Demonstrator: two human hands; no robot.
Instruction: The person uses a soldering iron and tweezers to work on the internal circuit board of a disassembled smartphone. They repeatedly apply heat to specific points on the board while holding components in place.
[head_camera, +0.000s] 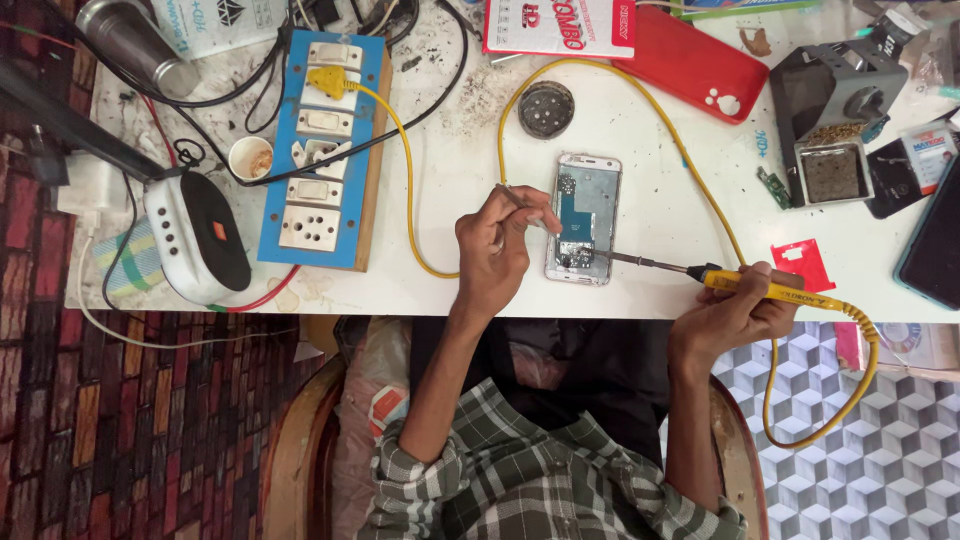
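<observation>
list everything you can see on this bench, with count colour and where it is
opened phone: 1, silver frame, table centre
soldering iron: 1, yellow handle, right hand, tip on phone's lower end
tweezers: 1, metal, left hand, beside phone
switch board: 1, blue and white, left of centre
yellow cable: 1, from board's plug, looping off table's edge to iron
speaker: 1, white and black, left edge
red phone case: 1, top right
iron stand: 1, grey, right
round tin: 1, dark, above phone
left hand: 1
right hand: 1
</observation>
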